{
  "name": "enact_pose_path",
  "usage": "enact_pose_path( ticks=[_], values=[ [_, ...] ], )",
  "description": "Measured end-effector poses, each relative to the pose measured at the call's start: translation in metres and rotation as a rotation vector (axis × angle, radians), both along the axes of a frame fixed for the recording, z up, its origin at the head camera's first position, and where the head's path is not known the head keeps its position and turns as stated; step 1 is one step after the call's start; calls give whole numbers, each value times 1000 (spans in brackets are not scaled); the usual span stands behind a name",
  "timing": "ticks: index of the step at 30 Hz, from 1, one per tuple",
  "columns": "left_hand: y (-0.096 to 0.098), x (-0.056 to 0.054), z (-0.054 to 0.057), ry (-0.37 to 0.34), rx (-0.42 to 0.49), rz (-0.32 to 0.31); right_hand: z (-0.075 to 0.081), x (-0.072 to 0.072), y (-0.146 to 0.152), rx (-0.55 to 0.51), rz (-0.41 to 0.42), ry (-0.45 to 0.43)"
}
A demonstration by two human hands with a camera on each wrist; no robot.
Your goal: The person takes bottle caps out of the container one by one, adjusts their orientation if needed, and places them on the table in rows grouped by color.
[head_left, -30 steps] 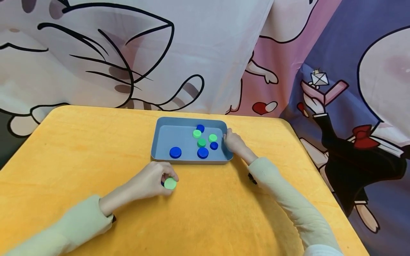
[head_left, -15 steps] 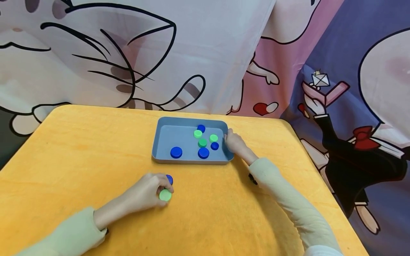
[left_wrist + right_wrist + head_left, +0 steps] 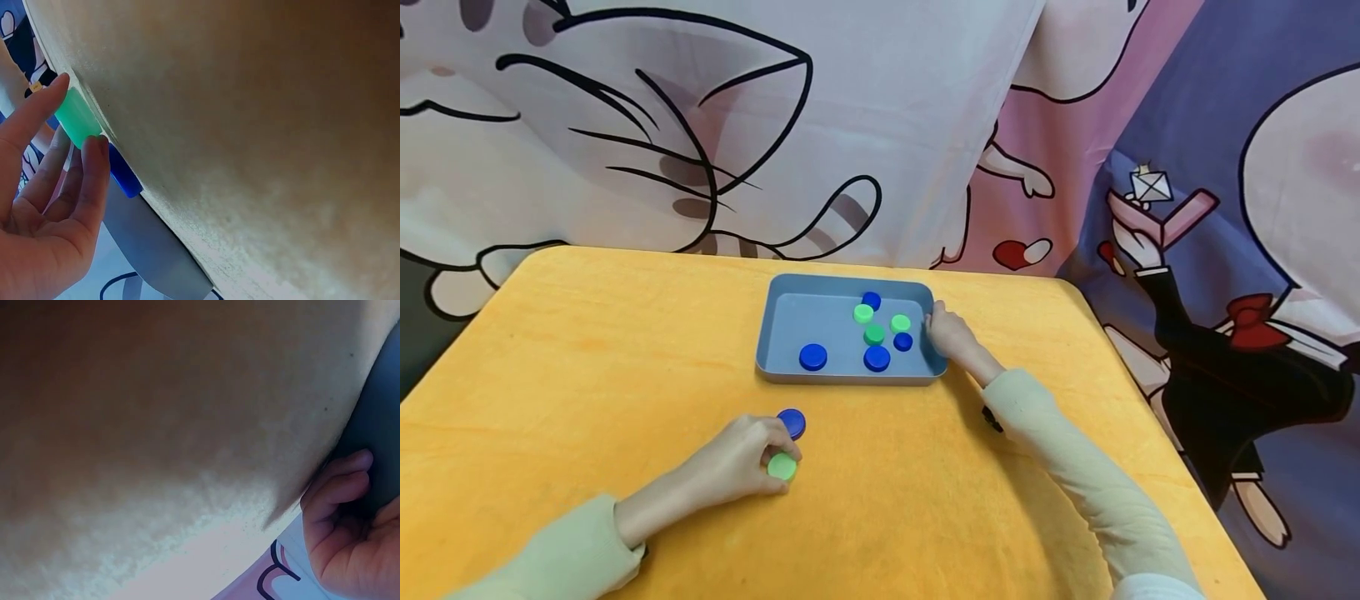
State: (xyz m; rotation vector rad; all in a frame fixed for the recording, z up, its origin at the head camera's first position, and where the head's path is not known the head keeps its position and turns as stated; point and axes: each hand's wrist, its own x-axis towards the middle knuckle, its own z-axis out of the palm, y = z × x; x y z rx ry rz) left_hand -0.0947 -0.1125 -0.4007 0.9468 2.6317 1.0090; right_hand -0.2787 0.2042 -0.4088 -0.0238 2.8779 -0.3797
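My left hand (image 3: pixel 733 462) pinches a light green round cap (image 3: pixel 782 467) between thumb and fingertips, low over the table in front of the tray. In the left wrist view the green cap (image 3: pixel 77 117) stands on edge in the fingertips. A larger blue cap (image 3: pixel 793 423) lies flat on the table just beyond those fingers. My right hand (image 3: pixel 951 333) grips the right rim of a shallow grey-blue tray (image 3: pixel 805 312); the right wrist view has its curled fingers (image 3: pixel 337 487) against the tray's outer side.
Inside the tray lie several caps, among them a blue cap (image 3: pixel 812 357) at the front left and a green cap (image 3: pixel 873 334) toward the right. A yellow cloth (image 3: pixel 625 350) covers the table. Printed cartoon curtains (image 3: pixel 880 125) hang behind its far edge.
My left hand has drawn back toward the near left with the green cap. The blue cap, at first mostly hidden by the fingers, now lies uncovered on the table. My right hand stays put.
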Motion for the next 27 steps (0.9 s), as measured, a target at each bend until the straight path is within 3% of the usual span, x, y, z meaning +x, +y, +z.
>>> enact_pose_path(
  ticks=[27],
  values=[
    [1, -1, -6, 11, -18, -3, -2, -1, 0, 14, 15, 36]
  ],
)
